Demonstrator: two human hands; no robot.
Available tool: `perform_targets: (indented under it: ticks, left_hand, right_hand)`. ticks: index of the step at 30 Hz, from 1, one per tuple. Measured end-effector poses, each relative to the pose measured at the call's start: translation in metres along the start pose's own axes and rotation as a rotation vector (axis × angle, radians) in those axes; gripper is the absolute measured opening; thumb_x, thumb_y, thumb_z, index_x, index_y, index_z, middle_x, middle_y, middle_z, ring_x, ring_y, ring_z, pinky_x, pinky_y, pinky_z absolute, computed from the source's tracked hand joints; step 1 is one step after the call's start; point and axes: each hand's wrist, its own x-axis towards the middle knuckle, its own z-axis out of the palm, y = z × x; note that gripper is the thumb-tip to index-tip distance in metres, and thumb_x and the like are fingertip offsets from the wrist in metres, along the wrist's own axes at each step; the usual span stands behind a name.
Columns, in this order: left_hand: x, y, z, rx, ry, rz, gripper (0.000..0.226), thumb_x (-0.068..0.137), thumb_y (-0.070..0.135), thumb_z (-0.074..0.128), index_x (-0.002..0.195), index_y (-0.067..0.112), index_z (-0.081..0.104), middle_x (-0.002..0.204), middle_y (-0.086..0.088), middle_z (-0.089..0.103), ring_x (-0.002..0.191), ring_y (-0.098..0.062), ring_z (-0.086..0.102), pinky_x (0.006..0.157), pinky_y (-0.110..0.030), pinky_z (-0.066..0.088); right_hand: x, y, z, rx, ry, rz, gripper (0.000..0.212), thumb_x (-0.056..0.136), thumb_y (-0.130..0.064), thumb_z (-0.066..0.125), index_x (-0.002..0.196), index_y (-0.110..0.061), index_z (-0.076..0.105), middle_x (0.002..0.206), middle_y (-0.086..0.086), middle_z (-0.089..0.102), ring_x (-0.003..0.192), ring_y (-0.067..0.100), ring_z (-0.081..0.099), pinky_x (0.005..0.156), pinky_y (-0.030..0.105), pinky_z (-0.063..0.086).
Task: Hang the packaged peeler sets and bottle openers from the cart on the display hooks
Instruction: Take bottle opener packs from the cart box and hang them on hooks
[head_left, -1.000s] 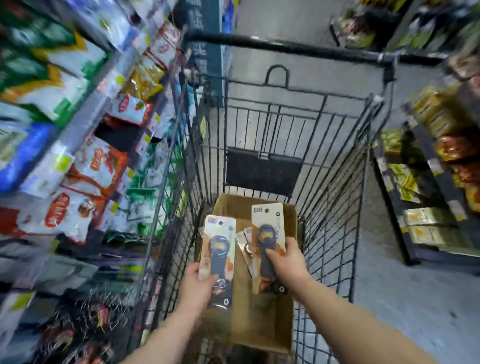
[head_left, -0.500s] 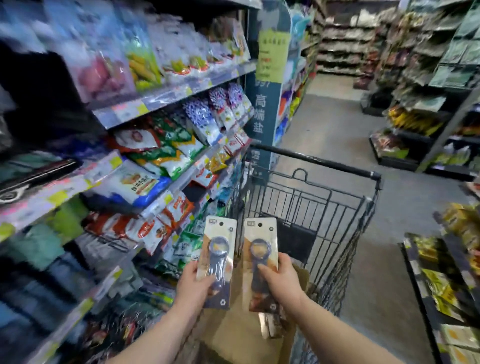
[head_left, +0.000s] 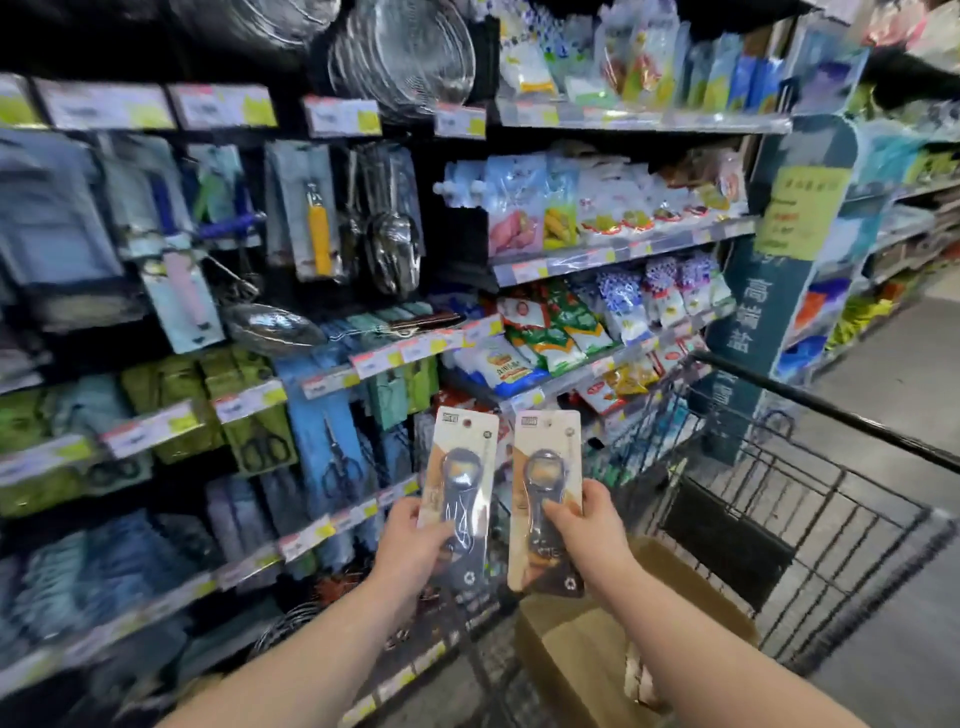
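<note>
Wire strainers (head_left: 405, 57) up top, packaged scissors (head_left: 340, 467), snack bags (head_left: 550, 322) on shelves, price tags (head_left: 376, 361)

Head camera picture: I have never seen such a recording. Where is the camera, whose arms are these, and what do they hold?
No machine here: a person wears one wide-angle camera on the head, looking forward and down over both bare arms. The left hand holds a beige card pack with a dark bottle opener; the right hand holds a second matching pack. Both packs stand upright, side by side, on no hook yet. At lower right is a black wire shopping cart with a brown cardboard box inside. Behind are shop shelves; packaged kitchen tools hang at the left.
</note>
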Motion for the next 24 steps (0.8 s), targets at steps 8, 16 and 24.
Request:
perform_targets:
  ticks: [8, 16, 24]
  left_hand:
    - [-0.056, 0.018, -0.128, -0.117, 0.282, 0.099, 0.02, 0.083, 0.002, 0.062, 0.093, 0.017, 0.054, 0.096, -0.013, 0.066, 0.079, -0.026, 0.066, 0.07, -0.04, 0.057]
    - [-0.122, 0.013, -0.296, -0.171, 0.521, 0.144, 0.018, 0.082, 0.002, 0.06, 0.087, 0.016, 0.052, 0.09, -0.014, 0.065, 0.078, -0.031, 0.065, 0.075, -0.048, 0.056]
    - [-0.209, -0.003, -0.499, -0.218, 0.68, 0.188, 0.018, 0.08, 0.005, 0.059, 0.098, 0.006, 0.056, 0.083, -0.02, 0.069, 0.062, -0.025, 0.065, 0.058, -0.036, 0.052]
  right_hand:
    - [-0.057, -0.069, 0.093, -0.001, -0.235, -0.158, 0.028, 0.086, -0.017, 0.062, 0.111, -0.014, 0.05, 0.095, 0.003, 0.066, 0.084, 0.023, 0.066, 0.074, 0.04, 0.055]
    - [-0.142, -0.132, 0.232, -0.024, -0.435, -0.266, 0.039, 0.089, -0.019, 0.06, 0.122, -0.006, 0.044, 0.111, 0.02, 0.061, 0.088, 0.029, 0.062, 0.078, 0.041, 0.052]
    - [-0.277, -0.188, 0.396, 0.066, -0.667, -0.372, 0.025, 0.089, -0.012, 0.059, 0.111, -0.005, 0.05, 0.094, 0.007, 0.063, 0.083, 0.021, 0.061, 0.073, 0.027, 0.052]
